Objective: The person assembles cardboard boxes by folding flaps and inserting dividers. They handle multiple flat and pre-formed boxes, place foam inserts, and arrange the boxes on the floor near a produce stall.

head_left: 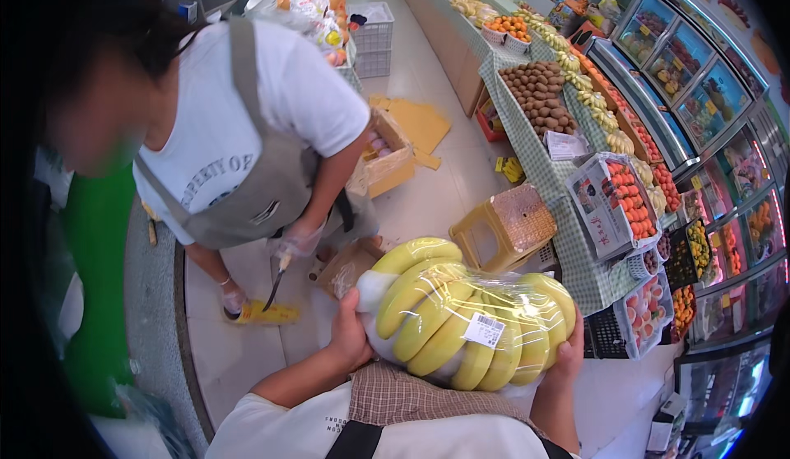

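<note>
A large bunch of yellow bananas (444,319), wrapped in clear plastic film with a white label (484,330) on it, is held up in front of my chest. My left hand (352,333) grips its left end, where white padding shows beneath the film. My right hand (568,352) is closed around its right end; part of those fingers is hidden behind the bananas. Both thumbs press on the near sides of the bunch.
At left, a co-worker in a grey apron (239,187) bends over with a knife (277,282) and a yellow piece. Cardboard boxes (391,159) and a yellow plastic stool (502,224) stand on the floor ahead. Along the right runs a fruit stand with a checked cloth (539,183).
</note>
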### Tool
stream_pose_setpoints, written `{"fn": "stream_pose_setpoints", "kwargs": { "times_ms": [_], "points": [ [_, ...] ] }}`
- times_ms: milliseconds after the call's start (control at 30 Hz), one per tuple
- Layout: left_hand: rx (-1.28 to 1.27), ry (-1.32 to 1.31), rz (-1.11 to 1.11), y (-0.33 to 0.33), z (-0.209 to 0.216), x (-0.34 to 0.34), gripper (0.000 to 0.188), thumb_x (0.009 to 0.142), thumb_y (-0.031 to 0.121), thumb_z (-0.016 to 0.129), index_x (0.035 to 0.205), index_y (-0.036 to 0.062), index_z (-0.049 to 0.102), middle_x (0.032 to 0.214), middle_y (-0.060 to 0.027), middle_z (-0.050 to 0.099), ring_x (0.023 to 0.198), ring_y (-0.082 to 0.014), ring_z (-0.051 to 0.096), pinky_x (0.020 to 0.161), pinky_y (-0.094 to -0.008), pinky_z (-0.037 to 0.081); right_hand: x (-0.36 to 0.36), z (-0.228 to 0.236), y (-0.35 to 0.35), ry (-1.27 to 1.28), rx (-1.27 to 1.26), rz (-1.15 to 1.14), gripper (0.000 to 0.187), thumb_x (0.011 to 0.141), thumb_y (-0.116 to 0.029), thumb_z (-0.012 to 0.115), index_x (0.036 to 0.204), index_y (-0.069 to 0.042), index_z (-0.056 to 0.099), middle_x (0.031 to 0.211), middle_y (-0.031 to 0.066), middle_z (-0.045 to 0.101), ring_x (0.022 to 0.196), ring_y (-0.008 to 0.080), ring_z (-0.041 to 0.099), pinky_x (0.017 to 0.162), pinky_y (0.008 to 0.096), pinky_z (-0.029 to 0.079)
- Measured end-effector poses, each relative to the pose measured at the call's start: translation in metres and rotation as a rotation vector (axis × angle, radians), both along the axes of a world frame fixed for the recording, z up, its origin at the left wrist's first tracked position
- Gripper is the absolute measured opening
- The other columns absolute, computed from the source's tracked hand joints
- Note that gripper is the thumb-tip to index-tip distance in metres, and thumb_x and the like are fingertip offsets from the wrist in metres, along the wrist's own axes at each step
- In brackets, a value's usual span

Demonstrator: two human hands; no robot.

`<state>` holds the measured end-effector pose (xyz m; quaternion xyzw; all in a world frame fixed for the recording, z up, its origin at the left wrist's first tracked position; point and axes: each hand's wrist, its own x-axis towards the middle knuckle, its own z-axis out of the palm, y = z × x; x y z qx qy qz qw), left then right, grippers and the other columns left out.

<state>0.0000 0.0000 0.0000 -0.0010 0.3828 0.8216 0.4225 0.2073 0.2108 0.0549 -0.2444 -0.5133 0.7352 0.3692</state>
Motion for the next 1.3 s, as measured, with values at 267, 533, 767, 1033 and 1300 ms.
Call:
{"fn": "stream_pose_setpoints", "kwargs": {
  "times_ms": [267,533,767,1033,1300],
  "points": [
    [0.055,-0.015,-0.031,0.182,0.003,0.007,0.062,0.093,0.048,0.028,0.13,0.0011,0.041,0.129,-0.017,0.049,0.118,-0.0275,0.05,0.102,-0.0406,0.038,0.016,-0.025,0.175,-0.036,0.054,-0.068,0.096,0.068,-0.045,0.072,0.135,0.006,0.027,0.128,0.0202,0.046,0.117,0.0297,0.049,0.1,0.0386,0.039],
    [-0.01,-0.116,-0.201,0.35,-0.03,0.035,0.059,0.094,0.045,0.03,0.128,-0.001,0.043,0.124,-0.0168,0.053,0.114,-0.0267,0.053,0.101,-0.0402,0.039,0.073,-0.021,0.302,-0.168,0.062,-0.187,0.088,0.073,-0.047,0.065,0.136,0.004,0.028,0.129,0.0184,0.046,0.116,0.0285,0.05,0.098,0.0375,0.041],
    [-0.022,-0.116,-0.305,0.416,-0.026,0.049,0.058,0.095,0.045,0.03,0.129,-0.0003,0.042,0.126,-0.0174,0.052,0.116,-0.0275,0.051,0.103,-0.0412,0.038,0.09,-0.016,0.347,-0.132,-0.076,-0.289,0.095,0.067,-0.044,0.074,0.135,0.005,0.028,0.126,0.0194,0.047,0.115,0.0291,0.05,0.098,0.0387,0.042],
    [-0.006,-0.119,-0.192,0.456,-0.007,0.03,0.052,0.095,0.039,0.036,0.124,-0.0026,0.047,0.12,-0.0169,0.056,0.109,-0.0257,0.056,0.097,-0.0394,0.043,0.074,-0.012,0.401,-0.028,0.011,-0.215,0.089,0.07,-0.041,0.071,0.134,0.005,0.029,0.126,0.0194,0.047,0.114,0.0292,0.051,0.097,0.0383,0.042],
    [0.013,-0.081,-0.101,0.477,0.005,-0.034,0.052,0.094,0.04,0.036,0.124,-0.0013,0.047,0.12,-0.016,0.056,0.11,-0.0259,0.055,0.098,-0.0403,0.042,0.0,-0.028,0.443,0.004,0.012,-0.154,0.086,0.071,-0.04,0.068,0.134,0.004,0.03,0.127,0.0188,0.047,0.115,0.0287,0.05,0.099,0.0379,0.04]
  ]
}}
